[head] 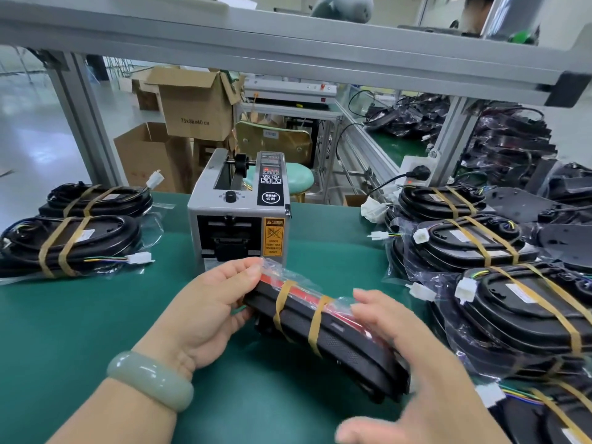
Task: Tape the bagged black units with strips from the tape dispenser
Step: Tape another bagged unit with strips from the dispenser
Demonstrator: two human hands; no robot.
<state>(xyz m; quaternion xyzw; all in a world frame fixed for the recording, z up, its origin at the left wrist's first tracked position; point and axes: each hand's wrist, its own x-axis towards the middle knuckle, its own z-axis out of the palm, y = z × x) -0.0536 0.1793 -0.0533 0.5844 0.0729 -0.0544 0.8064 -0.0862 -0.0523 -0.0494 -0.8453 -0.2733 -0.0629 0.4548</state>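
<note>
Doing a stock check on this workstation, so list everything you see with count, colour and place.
tape dispenser: one, grey and black, mat's back centre.
held unit: one, black and red, bagged, two tan strips round it, centre foreground.
left taped units: two, black, left of dispenser.
right taped units: several, black, piled at right.
mat: one, green, work surface.
cardboard boxes: several, brown, beyond mat's far edge.
stool: one, mint green, behind dispenser.
bracelet: one, pale green, left wrist.
left hand: one, grips held unit's left end.
right hand: one, open against its right side.
</note>
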